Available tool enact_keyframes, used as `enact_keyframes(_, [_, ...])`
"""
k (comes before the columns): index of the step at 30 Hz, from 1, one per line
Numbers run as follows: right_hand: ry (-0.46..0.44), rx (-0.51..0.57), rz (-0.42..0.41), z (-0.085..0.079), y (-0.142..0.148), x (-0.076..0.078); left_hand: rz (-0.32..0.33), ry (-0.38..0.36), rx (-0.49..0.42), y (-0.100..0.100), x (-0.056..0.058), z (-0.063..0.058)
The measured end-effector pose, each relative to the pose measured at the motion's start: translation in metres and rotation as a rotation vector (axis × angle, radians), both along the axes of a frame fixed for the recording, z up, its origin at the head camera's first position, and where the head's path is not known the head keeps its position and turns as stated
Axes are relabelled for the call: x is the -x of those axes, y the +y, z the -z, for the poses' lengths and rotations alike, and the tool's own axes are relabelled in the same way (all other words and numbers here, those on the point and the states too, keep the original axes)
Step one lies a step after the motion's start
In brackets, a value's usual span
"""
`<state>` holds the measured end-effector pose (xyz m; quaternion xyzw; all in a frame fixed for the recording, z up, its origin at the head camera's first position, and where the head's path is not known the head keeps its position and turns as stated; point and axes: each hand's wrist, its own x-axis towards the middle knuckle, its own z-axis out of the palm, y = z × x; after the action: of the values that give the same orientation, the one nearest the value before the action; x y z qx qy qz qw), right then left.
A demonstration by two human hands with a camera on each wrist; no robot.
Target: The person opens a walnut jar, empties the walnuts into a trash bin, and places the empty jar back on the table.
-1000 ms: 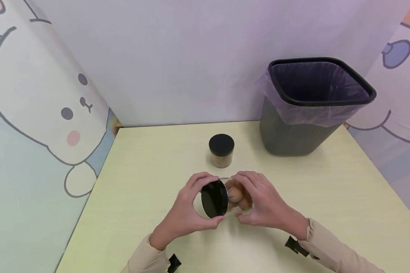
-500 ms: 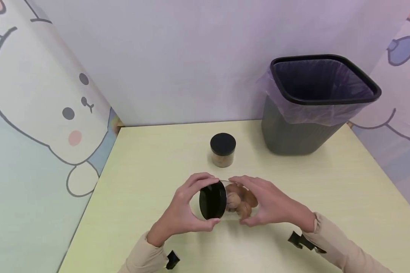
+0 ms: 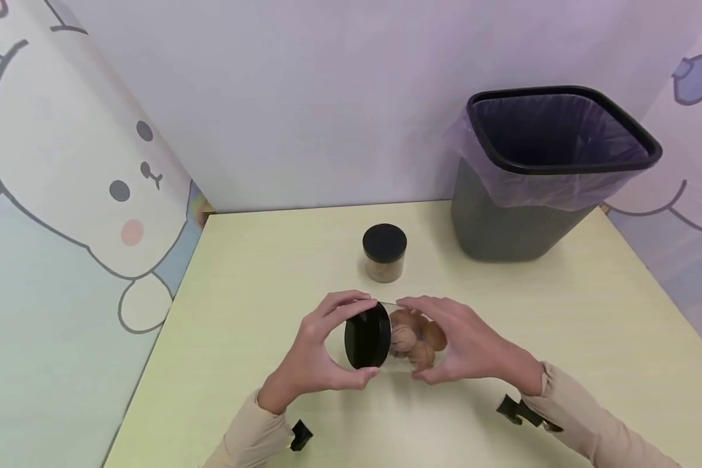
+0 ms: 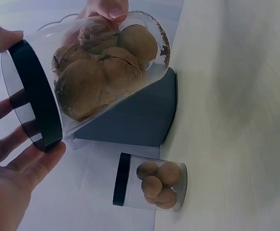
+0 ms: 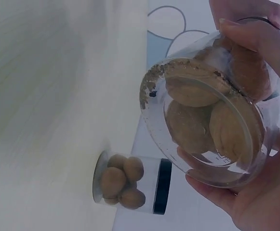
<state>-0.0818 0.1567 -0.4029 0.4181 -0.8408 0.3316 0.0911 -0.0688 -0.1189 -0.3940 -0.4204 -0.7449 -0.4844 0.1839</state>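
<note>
A clear jar (image 4: 162,67) of walnuts (image 4: 82,91) is held on its side above the table, its black lid (image 3: 367,337) facing left. My left hand (image 3: 312,357) grips the lid's rim between fingers and thumb. My right hand (image 3: 474,344) grips the jar's body toward its base, thumb below and fingers over the top. In the left wrist view the lid sits on the jar's mouth. The right wrist view looks at the jar's clear base (image 5: 152,120), which has dark specks along its edge.
A second black-lidded jar (image 3: 384,270) with several walnuts stands upright beyond the hands. At the back right is a grey bin (image 3: 503,227) with a purple liner (image 3: 538,192). The pale table (image 3: 257,260) meets a wall (image 3: 269,117) behind.
My right hand has shifted slightly right along the jar, and more of the walnuts shows between the hands. My left hand keeps its grip on the lid. The head view has shifted slightly.
</note>
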Motion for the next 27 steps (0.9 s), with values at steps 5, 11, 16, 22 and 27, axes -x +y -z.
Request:
enact_keyframes(5, [0.032, 0.018, 0.008, 0.002, 0.000, 0.000, 0.001, -0.021, -0.025, 0.001, 0.001, 0.001])
enact_keyframes(11, [0.153, 0.023, 0.056, 0.002, -0.003, 0.004, -0.052, -0.179, -0.070, 0.001, 0.002, 0.004])
enact_keyframes(16, [0.188, 0.033, 0.072, 0.004, -0.005, 0.003, -0.093, -0.283, -0.040, 0.001, -0.003, 0.003])
enact_keyframes(22, [0.206, 0.030, 0.096, 0.007, -0.003, 0.002, -0.131, -0.358, 0.044, 0.002, -0.007, -0.002])
enact_keyframes(27, [0.164, 0.007, 0.110, 0.006, 0.000, 0.001, -0.102, -0.340, 0.119, -0.001, -0.008, -0.007])
